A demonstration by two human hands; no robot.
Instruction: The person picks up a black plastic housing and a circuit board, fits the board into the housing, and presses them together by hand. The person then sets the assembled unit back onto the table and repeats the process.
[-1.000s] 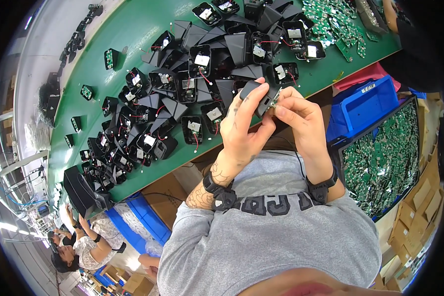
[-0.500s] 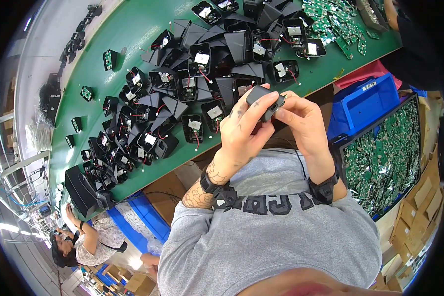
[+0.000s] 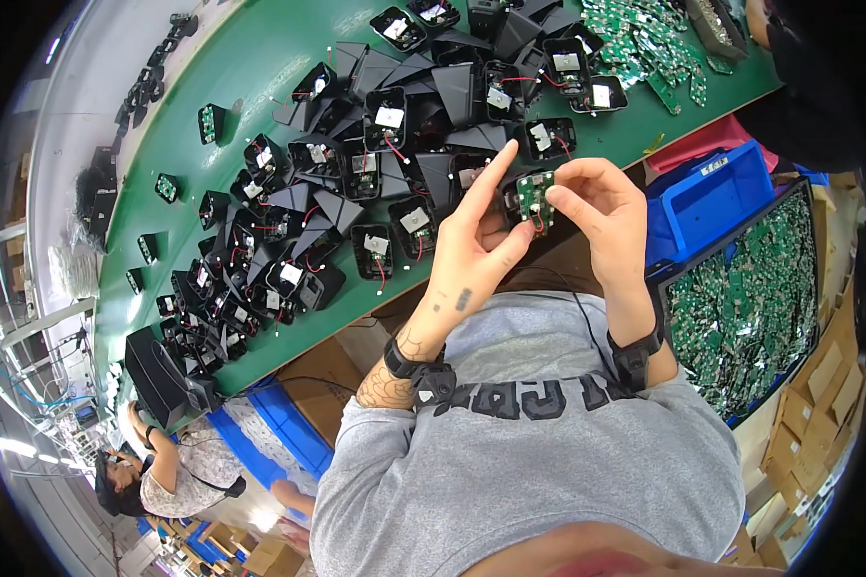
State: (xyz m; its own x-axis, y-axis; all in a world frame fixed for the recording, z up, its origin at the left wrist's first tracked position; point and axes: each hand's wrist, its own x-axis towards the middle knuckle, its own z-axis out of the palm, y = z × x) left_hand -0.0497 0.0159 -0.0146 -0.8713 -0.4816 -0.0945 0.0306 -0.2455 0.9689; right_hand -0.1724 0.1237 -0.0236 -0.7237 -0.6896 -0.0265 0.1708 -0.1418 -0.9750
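My left hand [image 3: 471, 236] cradles a small black plastic housing [image 3: 511, 200] at the near edge of the bench, its index finger stretched out and its thumb at the lower edge. A green circuit board [image 3: 532, 195] faces up at the housing's open side, with a short red wire near its lower end. My right hand [image 3: 604, 210] pinches the upper right corner of this board between thumb and fingers. Whether the board sits fully inside the housing I cannot tell. Beyond my hands lie many black housings [image 3: 390, 115] with white parts and red wires inside.
The green bench [image 3: 289, 48] carries a heap of circuit boards [image 3: 640, 43] at the far right. A blue bin [image 3: 712, 202] and a black tray of boards [image 3: 741, 298] stand to my right. Another person [image 3: 178, 471] is at the lower left; a dark sleeve [image 3: 808, 106] shows at the upper right.
The housing has turned over from its closed black back to the side with the green board. My left index finger has straightened, and my right fingers now grip the board's corner.
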